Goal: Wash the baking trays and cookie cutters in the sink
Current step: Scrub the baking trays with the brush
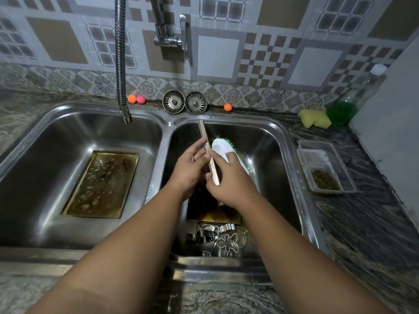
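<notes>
Item: tray (pixel 205 137), stood on edge in the right basin (pixel 272 159) of the sink (pixel 215 270), under scrubbing. Hazards, judged. Slip: the tray is probably wet and likely greasy, and the left hand (pixel 188 171) only braces it with straight fingers flat on its left face. Whether a thumb hooks the rim cannot be told, so a hard brush stroke could tip it over or skid its lower end along the basin floor. Fall zone: the cutters (pixel 227 242) lie heaped at the near end of the same basin, so a dropped tray could land on them and bend one. Cut: the thin rim runs between both hands and a fingertip rests on it, so a sliding hand could be nicked. Rinse: the spout (pixel 127 117) hangs over the left basin (pixel 45 155), not this one, and no water is seen running, so the tray may need carrying across the divider. Hands: the right hand (pixel 229 184) grips the brush (pixel 221 147), bristles turned to the tray's right face. Position: the tray stands between the hands, touching both, its far end rising past the fingertips toward the back wall. Its lower end is hidden under the wrists. A second tray (pixel 102 184), filmed with suds, lies flat in the left basin, well apart from either hand.
</notes>
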